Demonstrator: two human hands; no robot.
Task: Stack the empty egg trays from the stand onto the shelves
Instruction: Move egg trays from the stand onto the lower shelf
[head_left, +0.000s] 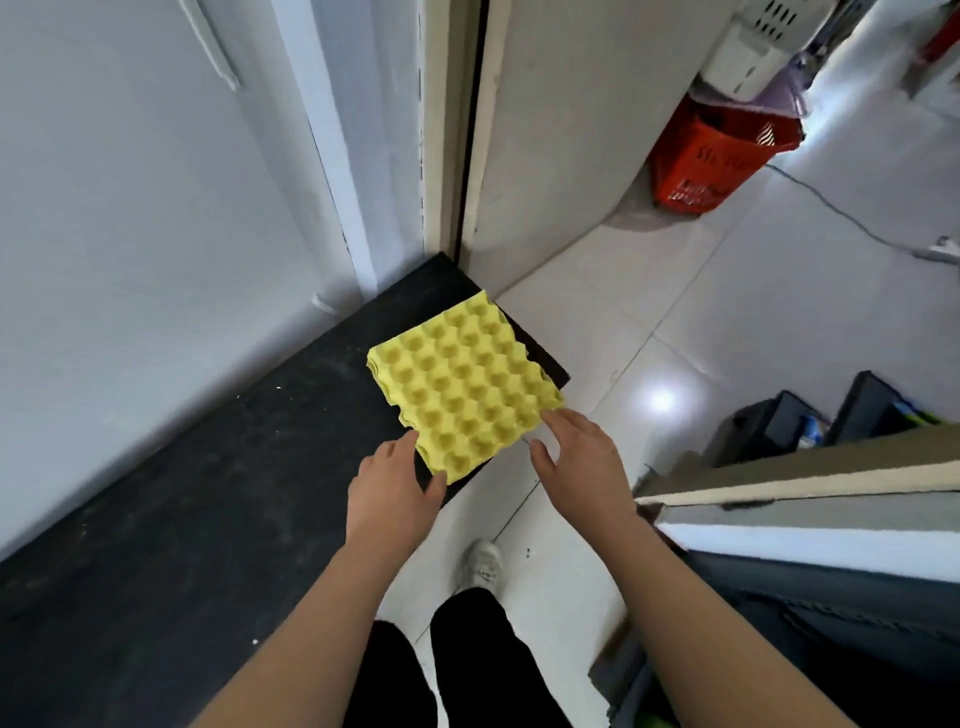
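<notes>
trays: yellow egg trays (462, 384), empty, flat on the end of the black counter (208, 493), near corner past its edge.
left grip (392, 493): open, thumb and forefinger touching the near corner, holding nothing.
right grip (579, 462): open, fingertips on the right corner.
handling: likely light, stiff, crushable; take opposite edges.
unclear: layered edge suggests a stack, count unreadable; shelves not identifiable.

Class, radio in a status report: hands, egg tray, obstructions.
Left hand and right hand open, at near edges of yellow egg tray. Tray flat on black stand. Nothing on top.
</notes>
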